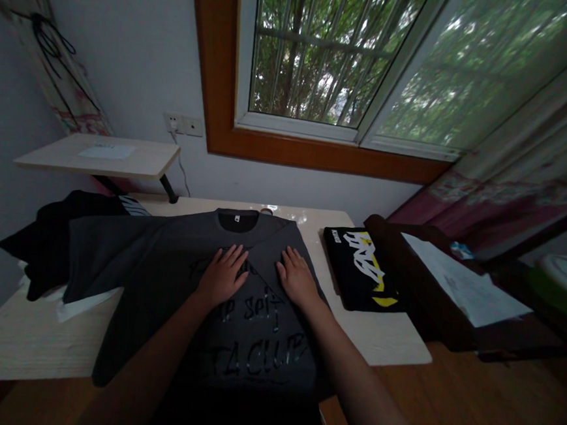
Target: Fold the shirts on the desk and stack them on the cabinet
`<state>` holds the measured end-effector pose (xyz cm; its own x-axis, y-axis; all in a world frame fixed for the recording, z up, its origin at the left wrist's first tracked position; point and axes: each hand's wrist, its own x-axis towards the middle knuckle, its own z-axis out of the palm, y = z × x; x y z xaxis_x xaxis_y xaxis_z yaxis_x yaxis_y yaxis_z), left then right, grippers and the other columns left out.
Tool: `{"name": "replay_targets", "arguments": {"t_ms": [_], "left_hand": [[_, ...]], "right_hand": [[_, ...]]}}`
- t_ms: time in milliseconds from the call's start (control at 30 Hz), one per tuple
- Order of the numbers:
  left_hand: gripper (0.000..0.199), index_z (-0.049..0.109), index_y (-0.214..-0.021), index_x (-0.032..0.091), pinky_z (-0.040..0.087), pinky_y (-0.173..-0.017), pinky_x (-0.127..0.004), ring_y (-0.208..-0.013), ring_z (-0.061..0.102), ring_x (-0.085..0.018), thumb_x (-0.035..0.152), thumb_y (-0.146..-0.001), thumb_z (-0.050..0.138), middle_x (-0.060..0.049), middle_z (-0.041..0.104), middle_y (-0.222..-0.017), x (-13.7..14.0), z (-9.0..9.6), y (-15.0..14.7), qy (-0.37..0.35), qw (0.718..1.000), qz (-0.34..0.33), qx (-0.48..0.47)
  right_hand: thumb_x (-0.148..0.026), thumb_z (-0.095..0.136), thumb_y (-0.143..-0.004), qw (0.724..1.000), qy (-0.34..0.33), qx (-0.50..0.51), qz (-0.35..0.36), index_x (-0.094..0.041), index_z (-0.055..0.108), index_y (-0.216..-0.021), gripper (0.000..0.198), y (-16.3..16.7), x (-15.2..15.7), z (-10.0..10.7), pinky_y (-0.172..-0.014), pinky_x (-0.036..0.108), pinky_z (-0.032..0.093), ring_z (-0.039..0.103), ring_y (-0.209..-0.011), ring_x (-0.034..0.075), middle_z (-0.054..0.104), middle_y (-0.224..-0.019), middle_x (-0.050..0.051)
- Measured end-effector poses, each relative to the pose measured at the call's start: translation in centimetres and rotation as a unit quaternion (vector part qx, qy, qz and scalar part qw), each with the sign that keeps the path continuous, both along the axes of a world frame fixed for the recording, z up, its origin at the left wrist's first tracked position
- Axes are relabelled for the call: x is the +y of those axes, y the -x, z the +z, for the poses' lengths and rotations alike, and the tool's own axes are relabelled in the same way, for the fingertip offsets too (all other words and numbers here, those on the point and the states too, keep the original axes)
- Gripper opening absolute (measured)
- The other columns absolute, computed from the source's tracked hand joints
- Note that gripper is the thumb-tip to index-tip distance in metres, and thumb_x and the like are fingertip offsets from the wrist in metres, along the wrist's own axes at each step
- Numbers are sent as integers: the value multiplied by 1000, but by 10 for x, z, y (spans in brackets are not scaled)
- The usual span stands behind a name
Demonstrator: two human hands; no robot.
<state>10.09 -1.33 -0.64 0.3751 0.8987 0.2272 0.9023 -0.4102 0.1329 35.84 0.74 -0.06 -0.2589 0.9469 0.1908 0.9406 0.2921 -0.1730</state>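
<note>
A dark grey T-shirt [161,275] with black lettering lies face up across the table, its collar towards the wall. Its right sleeve is folded inward over the chest, while the left one stretches out sideways. My left hand [223,274] rests flat on the chest below the collar, fingers spread. On the folded right side lies my right hand [298,276], also flat with the fingers apart. Neither hand grips the cloth. The shirt's lower end runs off the table edge towards me, where it is too dark to make out.
A folded black T-shirt [362,269] with white and yellow print sits on the table [381,338] at the right. Black and white clothes [61,228] are heaped at the left, beneath a small raised shelf [145,156]. A window [325,58] is behind.
</note>
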Motion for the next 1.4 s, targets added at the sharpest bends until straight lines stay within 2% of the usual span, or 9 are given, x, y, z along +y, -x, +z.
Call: {"name": "replay_targets", "arguments": {"t_ms": [133, 267, 400, 533, 700, 800, 1000, 1400], "left_hand": [[57, 41, -154, 26, 24, -123, -54, -152, 30, -27, 47, -101, 37, -8, 37, -163, 10, -3, 24, 10, 999, 50, 7], [58, 42, -153, 25, 23, -122, -57, -153, 29, -28, 49, -101, 33, -9, 34, -164, 23, -3, 67, 14, 993, 111, 30], [58, 43, -152, 23, 23, -122, -58, -152, 29, -29, 49, -102, 30, -9, 35, -164, 30, -2, 113, 22, 983, 174, 50], [57, 43, -152, 22, 24, -122, -54, -152, 29, -28, 48, -103, 30, -10, 35, -164, 28, -5, 138, 16, 979, 195, 59], [57, 45, -152, 22, 24, -122, -52, -152, 29, -28, 47, -103, 30, -10, 37, -163, 24, -8, 139, 4, 979, 195, 63], [56, 46, -151, 23, 25, -121, -53, -152, 31, -30, 46, -103, 31, -9, 38, -162, 25, -7, 137, 3, 978, 197, 65], [56, 46, -152, 26, 24, -121, -58, -151, 30, -34, 48, -102, 33, -9, 38, -163, 25, -4, 132, 15, 977, 201, 70], [58, 43, -153, 30, 19, -118, -68, -153, 23, -36, 54, -102, 27, -7, 31, -166, 28, 0, 92, 40, 981, 183, 51]], "right_hand": [[-38, 34, -105, 999, -32, -3, -32, -11, 49, -149, 54, 12, 32, -4, -122, 48, 26, 35, -148, 30, 41, -160, 13], [-35, 35, -104, 997, -56, 6, -50, -15, 56, -144, 49, 3, 45, -1, -118, 47, 30, 38, -144, 30, 49, -154, 13], [-32, 39, -102, 987, -96, 9, -132, -17, 65, -131, 42, -14, 46, 8, -103, 48, 43, 50, -127, 35, 59, -139, 17], [-34, 40, -102, 977, -88, -21, -193, -12, 60, -131, 42, -21, 46, 14, -90, 43, 47, 61, -109, 34, 64, -120, 23], [-45, 32, -106, 971, -10, -56, -234, -12, 54, -128, 46, -22, 44, 20, -77, 35, 49, 69, -93, 29, 70, -100, 18], [-48, 33, -105, 974, 15, -76, -214, -14, 50, -131, 45, -23, 41, 23, -76, 33, 49, 71, -90, 28, 72, -99, 16], [-40, 29, -107, 980, 16, -112, -162, -18, 44, -137, 40, -29, 38, 22, -74, 31, 49, 72, -88, 26, 71, -108, 16], [-38, 30, -106, 974, 10, -146, -172, -23, 44, -143, 42, -58, 46, 22, -68, 32, 49, 70, -79, 24, 69, -103, 13]]}}
